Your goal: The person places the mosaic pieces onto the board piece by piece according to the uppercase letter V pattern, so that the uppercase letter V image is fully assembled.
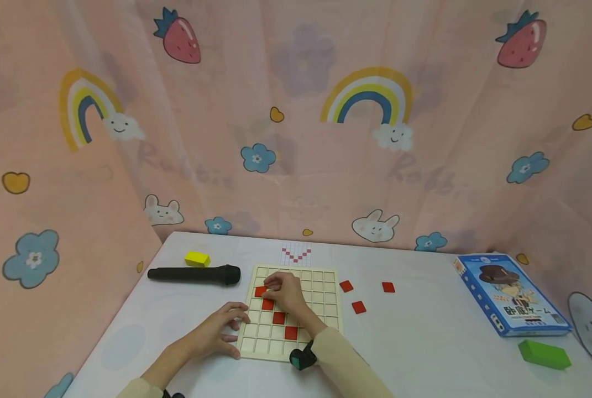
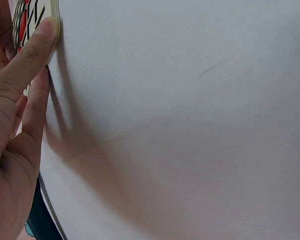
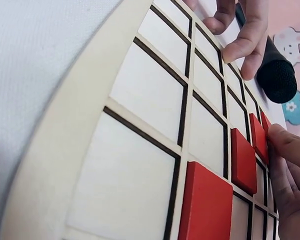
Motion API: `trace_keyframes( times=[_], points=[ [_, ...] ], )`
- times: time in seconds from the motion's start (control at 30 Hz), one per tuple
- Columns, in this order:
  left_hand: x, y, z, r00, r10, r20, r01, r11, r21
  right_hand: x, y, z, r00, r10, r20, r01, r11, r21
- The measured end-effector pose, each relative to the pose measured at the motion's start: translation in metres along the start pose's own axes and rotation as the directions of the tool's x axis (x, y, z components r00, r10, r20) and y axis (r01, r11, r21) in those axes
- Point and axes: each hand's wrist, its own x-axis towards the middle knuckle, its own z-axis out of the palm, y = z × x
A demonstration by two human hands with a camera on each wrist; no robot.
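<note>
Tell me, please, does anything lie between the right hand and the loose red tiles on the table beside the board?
Nothing visible does. The right hand rests on a red tile near the grid board's top left. The three loose red tiles lie to the board's right, with only empty cells and bare table between.

red tile (image 1: 260,291) partly hidden by right hand (image 1: 284,293) | pattern card (image 1: 296,254) too small to be read | green block (image 1: 544,354) partly cut off
</note>
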Motion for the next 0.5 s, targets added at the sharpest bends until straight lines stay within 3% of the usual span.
trace_keyframes(
  times=[0.3,0.5],
  points=[
    [0.0012,-0.0006,-0.0005,1.000,-0.004,-0.003,0.004,1.000,-0.009,0.0014,-0.0005,-0.0020,1.000,0.014,0.012,-0.014,1.000,-0.020],
    [0.0004,-0.0011,0.0001,1.000,-0.003,-0.008,0.003,1.000,-0.003,0.0030,0.0013,-0.0023,0.998,0.060,-0.009,-0.060,0.998,0.036]
  ],
)
